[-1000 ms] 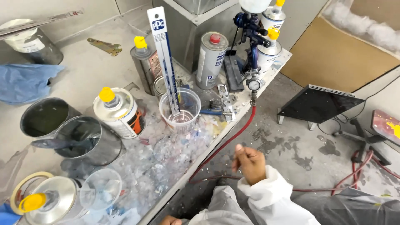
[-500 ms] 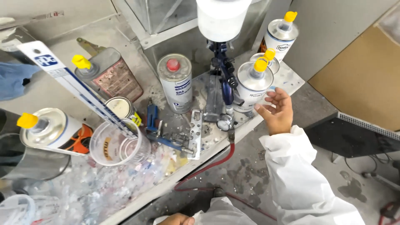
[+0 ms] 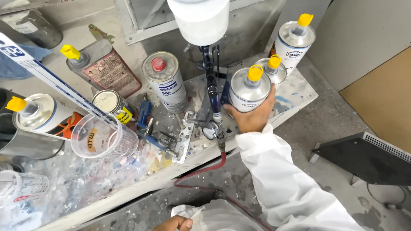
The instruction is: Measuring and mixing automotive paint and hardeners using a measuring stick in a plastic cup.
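Note:
My right hand (image 3: 251, 114), in a white sleeve, is wrapped around a silver can with a yellow cap (image 3: 249, 90) on the paint-stained bench (image 3: 295, 92). Two more yellow-capped cans (image 3: 293, 40) stand just behind it. Beside it to the left a dark blue spray gun (image 3: 210, 81) with a white cup (image 3: 199, 19) hangs upright, a red hose (image 3: 205, 169) running down from it. My left hand (image 3: 174, 223) shows only at the bottom edge by white cloth, fingers curled.
A clear mixing cup (image 3: 102, 137) holds a long white and blue stir stick (image 3: 55, 81). A red-capped can (image 3: 165, 81), a rusty can (image 3: 105, 68), small tins and blue tools crowd the bench. A black stand (image 3: 368, 158) sits on the floor at right.
My right hand has come up from below the bench edge and closed around the yellow-capped can. The view has swung right along the bench.

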